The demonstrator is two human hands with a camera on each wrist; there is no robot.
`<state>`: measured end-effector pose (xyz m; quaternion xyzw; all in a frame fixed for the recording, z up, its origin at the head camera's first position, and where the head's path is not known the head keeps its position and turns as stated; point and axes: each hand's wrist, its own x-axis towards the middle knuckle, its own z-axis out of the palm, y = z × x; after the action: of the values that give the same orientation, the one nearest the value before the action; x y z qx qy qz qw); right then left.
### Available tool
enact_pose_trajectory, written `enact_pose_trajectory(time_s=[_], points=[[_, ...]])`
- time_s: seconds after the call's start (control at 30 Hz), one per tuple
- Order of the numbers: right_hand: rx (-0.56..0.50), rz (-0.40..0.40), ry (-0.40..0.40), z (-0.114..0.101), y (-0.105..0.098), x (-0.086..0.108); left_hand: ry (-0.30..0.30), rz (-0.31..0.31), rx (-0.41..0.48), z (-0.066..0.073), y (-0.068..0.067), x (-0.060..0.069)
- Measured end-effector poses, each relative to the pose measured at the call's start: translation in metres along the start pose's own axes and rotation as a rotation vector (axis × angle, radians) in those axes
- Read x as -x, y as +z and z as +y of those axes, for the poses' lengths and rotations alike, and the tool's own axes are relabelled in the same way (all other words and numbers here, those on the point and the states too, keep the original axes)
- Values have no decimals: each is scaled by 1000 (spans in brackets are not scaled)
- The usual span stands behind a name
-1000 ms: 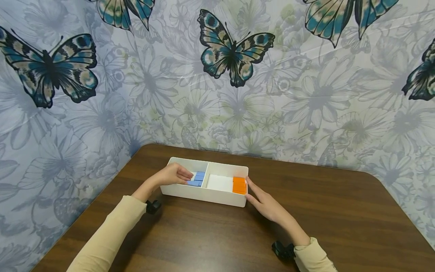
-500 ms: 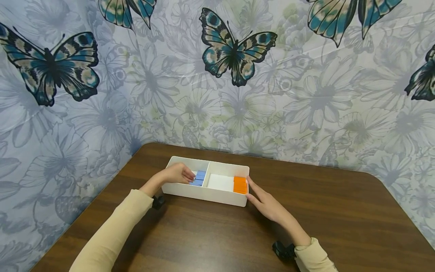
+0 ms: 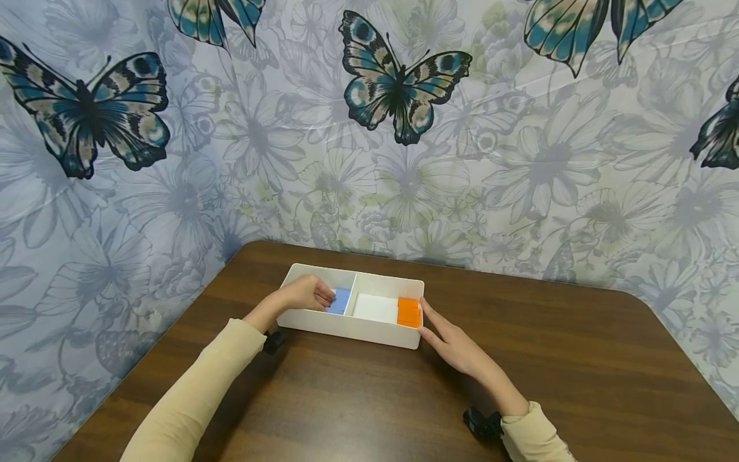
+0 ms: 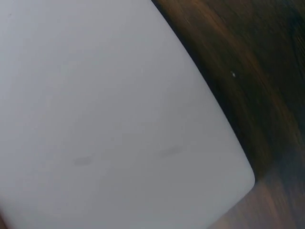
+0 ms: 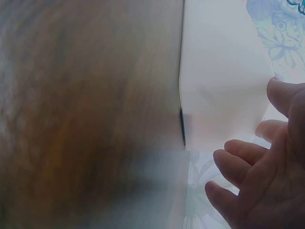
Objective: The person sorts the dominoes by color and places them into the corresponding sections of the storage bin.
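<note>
A white two-compartment box [image 3: 346,330] stands on the table. In its left compartment, small blue blocks [image 3: 340,300] sit together against the divider. My left hand [image 3: 303,292] reaches over the front wall, its relaxed fingers against the left side of these blocks; its fingertips are partly hidden. Orange blocks [image 3: 408,312] are lined up along the right end of the other compartment. At that end wall rests my right hand [image 3: 453,345], fingers extended, thumb near the front corner. The left wrist view holds only the box's outer wall [image 4: 119,105], without the hand's fingers.
The brown wooden table [image 3: 358,398] reaches back to a floral cloth [image 3: 473,212] with printed butterflies. Dark wrist devices are strapped at both sleeves, the right one [image 3: 482,424] low over the table.
My left hand has shifted slightly right inside the left compartment, and the blue blocks now form a tighter group by the divider. My right hand stays at the box's end.
</note>
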<state>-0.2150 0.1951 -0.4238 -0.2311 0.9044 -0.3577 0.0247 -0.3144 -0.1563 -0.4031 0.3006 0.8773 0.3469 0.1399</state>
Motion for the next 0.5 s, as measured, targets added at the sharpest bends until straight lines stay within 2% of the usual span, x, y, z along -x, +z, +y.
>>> enact_pose_trajectory(time_s=[0.13, 0.37, 0.5], points=[[-4, -3, 2, 0, 0, 0, 0, 9, -30, 0, 2, -2], [-6, 1, -6, 0, 0, -1, -44, 31, -71, 4, 3, -6], [-5, 0, -7, 0, 0, 0, -41, 32, -86, 5, 5, -7]])
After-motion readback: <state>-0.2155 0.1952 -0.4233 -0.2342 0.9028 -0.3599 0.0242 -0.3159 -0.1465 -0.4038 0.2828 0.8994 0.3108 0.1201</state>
